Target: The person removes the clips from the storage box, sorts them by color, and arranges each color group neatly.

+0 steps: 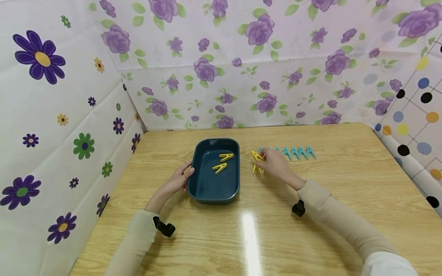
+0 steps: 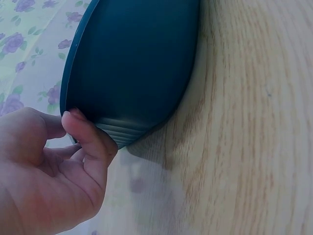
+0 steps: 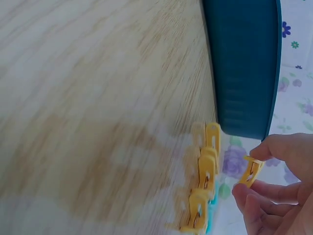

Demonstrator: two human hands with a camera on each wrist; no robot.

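Note:
My left hand [image 1: 177, 178] grips the left side of a dark teal rectangular plastic basin [image 1: 214, 188], thumb on the rim and fingers curled beneath it. Two yellow clothespins [image 1: 220, 168] lie inside the basin. Just right of the basin, my right hand [image 1: 276, 164] pinches another yellow clothespin [image 3: 252, 171] between thumb and fingers, held above the table. Several more yellow clothespins [image 3: 207, 169] stand in a line on the wood close by, partly hidden by the right hand in the head view.
Blue clothespins [image 1: 297, 153] stand in a row behind and to the right of my right hand. The wooden table [image 1: 207, 234] meets a flower-patterned cloth wall [image 1: 228, 76] at the back and another at the left. A dotted cloth [image 1: 411, 126] borders the right side.

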